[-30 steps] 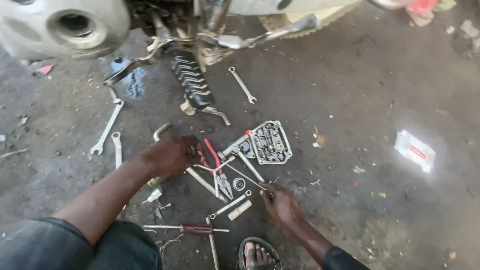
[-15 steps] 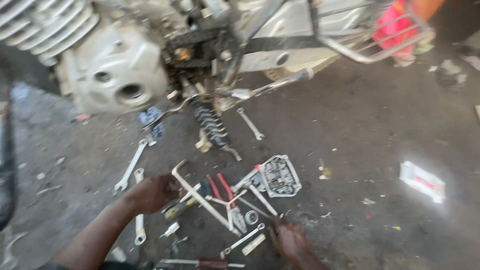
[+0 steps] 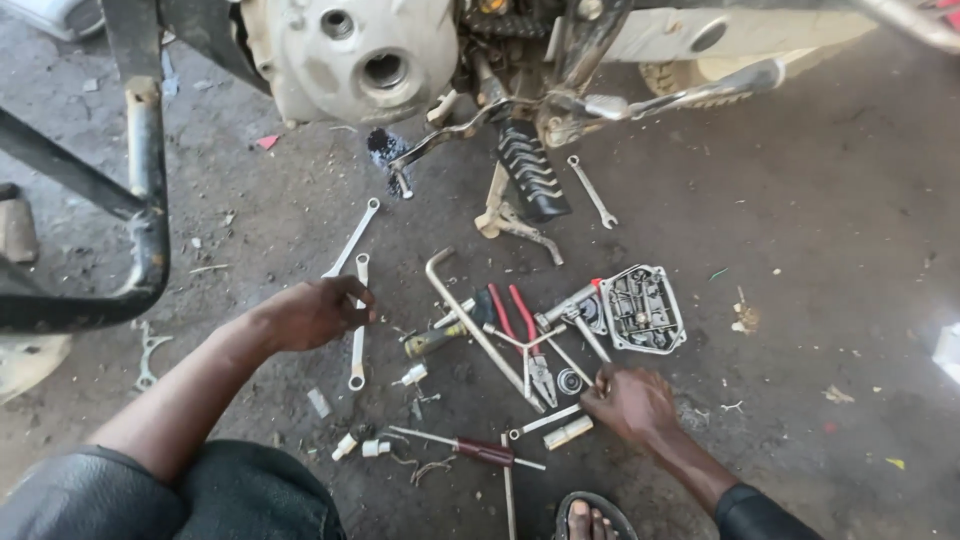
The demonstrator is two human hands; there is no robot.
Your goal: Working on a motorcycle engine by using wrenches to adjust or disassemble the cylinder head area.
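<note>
Head view: left hand grips a ring spanner lying on the concrete floor; right hand rests half-curled beside red-handled pliers, fingertips touching a metal rod.

Red-handled pliers, silver spanner, grey ribbed cover, black footpeg.
</note>
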